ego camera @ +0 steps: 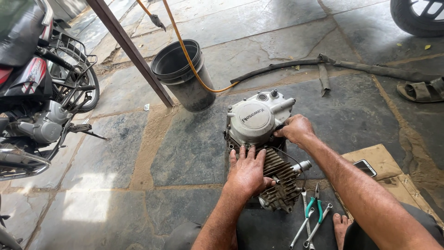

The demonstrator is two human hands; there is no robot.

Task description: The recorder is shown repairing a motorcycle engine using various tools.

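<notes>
1. On the stone floor (185, 153), centre of view, sits a motorcycle engine (259, 139); round grey side cover up top, finned cylinder pointing toward the person.
2. Left hand (247, 171) lies flat, fingers spread, pressing on the fins; grasping nothing.
3. Right hand (296, 129) is clenched at the right edge of the cover; what it grips is hidden under the fingers, cannot tell.
4. Just right of the cylinder: spanners (305, 222) and green-handled pliers (317, 203) on the floor, near a bare foot (341, 224); a phone (365, 167) rests on cardboard (384, 159).
5. Further off: black bucket (180, 74) with orange hose (185, 51); parked motorcycle (37, 92) at left.
6. Risk, as judged: engine stands unblocked on uneven slabs; a hard pull by the right hand could rock or tip it toward the foot; fins could nick the pressing palm; loose tools lie where a foot may catch them.
</notes>
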